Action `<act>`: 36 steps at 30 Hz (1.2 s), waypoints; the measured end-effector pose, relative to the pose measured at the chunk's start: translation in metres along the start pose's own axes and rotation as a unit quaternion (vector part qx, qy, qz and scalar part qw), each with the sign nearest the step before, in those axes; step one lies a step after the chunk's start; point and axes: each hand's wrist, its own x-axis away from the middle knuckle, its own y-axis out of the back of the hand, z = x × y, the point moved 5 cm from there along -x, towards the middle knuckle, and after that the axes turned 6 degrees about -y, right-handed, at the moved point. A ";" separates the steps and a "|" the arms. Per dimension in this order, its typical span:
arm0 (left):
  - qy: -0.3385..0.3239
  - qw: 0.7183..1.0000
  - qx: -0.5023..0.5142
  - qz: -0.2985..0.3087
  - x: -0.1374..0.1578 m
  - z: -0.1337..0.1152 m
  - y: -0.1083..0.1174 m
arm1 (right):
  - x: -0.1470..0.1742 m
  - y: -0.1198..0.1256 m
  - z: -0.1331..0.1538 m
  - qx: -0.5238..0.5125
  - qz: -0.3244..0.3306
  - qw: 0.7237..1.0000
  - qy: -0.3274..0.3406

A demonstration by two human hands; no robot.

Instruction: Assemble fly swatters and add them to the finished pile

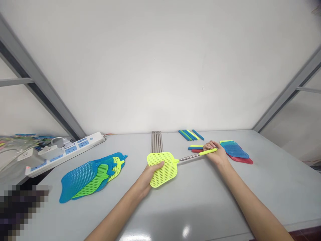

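Observation:
A yellow fly swatter [165,174] is held up above the table, its mesh head at the left and its thin metal rod running right into a yellow grip sleeve. My left hand [145,180] is closed on the head, thumb on the front of the mesh and the other fingers hidden behind it. Around the grip end, my right hand [218,155] has its fingers curled; part of its hold is hidden. Beyond the head lie several metal rods [156,142] side by side. Yellow, blue and red grip sleeves [195,148] lie just left of my right hand.
More coloured sleeves [188,135] lie near the wall. Blue, green and yellow swatter heads [82,177] overlap at the left; blue and red ones [235,150] are stacked at the right. A white power strip [72,150] with plugs runs along the grey table's [200,207] left side.

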 end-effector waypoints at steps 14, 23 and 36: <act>0.026 0.999 0.009 -0.034 0.005 0.005 -0.003 | 0.007 -0.014 -0.002 0.007 0.034 0.999 -0.013; 0.031 0.998 0.010 -0.045 0.005 0.005 -0.002 | 0.010 -0.018 -0.005 0.035 0.034 0.998 0.039; 0.032 0.994 -0.029 -0.104 0.017 0.000 -0.015 | 0.014 -0.015 -0.005 0.045 0.017 0.994 0.100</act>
